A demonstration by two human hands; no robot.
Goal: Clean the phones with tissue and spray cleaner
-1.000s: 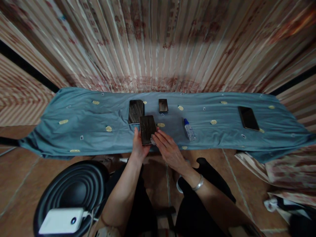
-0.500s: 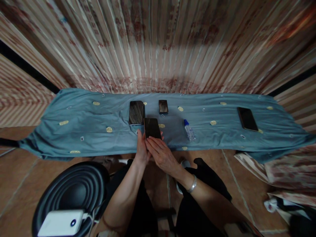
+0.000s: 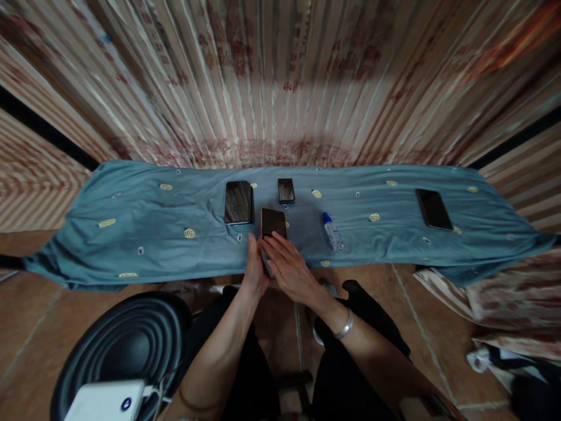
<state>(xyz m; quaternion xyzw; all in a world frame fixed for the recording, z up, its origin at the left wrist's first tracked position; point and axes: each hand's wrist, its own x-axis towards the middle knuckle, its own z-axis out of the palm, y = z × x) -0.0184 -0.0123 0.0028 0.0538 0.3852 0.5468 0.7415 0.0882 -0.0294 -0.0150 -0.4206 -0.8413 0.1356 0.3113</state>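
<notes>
A dark smartphone (image 3: pixel 272 221) is held over the near part of the cloth-covered table, its screen up. My left hand (image 3: pixel 255 269) grips it from the left and below, with the thumb along its side; the fingers underneath are hidden. Flat across the lower part of the screen lies my right hand (image 3: pixel 290 270), fingers stretched out together. Just beyond, to the left, rests a black device (image 3: pixel 239 202) with a glossy top. A smaller black device (image 3: pixel 286 190) lies farther back. To the right is a clear bottle with a blue cap (image 3: pixel 333 232).
Another dark phone (image 3: pixel 433 209) lies at the right of the blue-green tablecloth (image 3: pixel 153 219). Pleated curtains (image 3: pixel 280 82) hang behind the table. At lower left, a white power bank (image 3: pixel 105 400) with a cable sits on a round black stool (image 3: pixel 127 339).
The smartphone is turned slightly and now sits a little to the right in the view. My right hand's fingers have moved farther up over its screen.
</notes>
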